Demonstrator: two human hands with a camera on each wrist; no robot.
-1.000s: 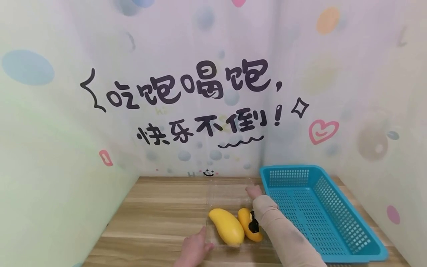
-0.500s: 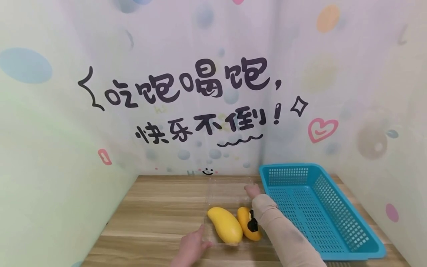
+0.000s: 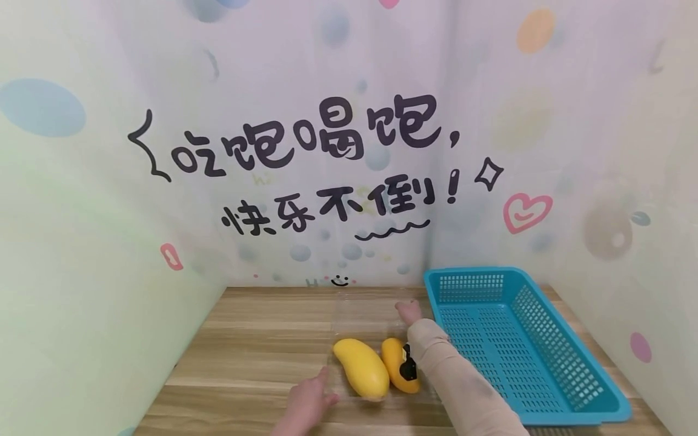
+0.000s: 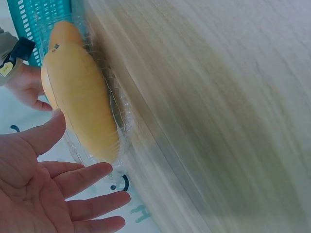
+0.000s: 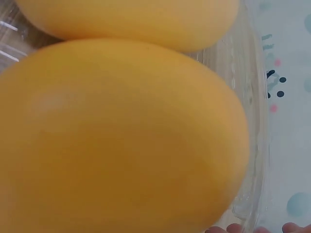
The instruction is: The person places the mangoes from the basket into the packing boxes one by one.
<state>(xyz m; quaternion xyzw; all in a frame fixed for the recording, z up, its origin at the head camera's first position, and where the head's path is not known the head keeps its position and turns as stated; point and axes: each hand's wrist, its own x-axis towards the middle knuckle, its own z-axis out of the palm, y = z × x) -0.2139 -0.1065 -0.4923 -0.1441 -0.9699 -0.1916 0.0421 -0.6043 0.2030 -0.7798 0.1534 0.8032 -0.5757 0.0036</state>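
Two yellow mangoes lie side by side in a clear plastic box: the larger mango on the left, the smaller mango on the right. Behind the fruit the clear lid part stretches toward the wall. My left hand is at the box's left side, its fingers straight and spread in the left wrist view, close to the mango. At the back right, my right hand touches the box's edge; only fingertips show in the right wrist view. The sleeve and wrist camera partly cover the smaller mango.
A blue-green plastic basket with perforated sides stands to the right, close to my right forearm. Wood-grain tabletop extends left of the box. A printed curtain wall closes the back, with side walls left and right.
The box with both mangoes has slid slightly to the left. Both my hands have shifted left along with it. The basket stays in place.
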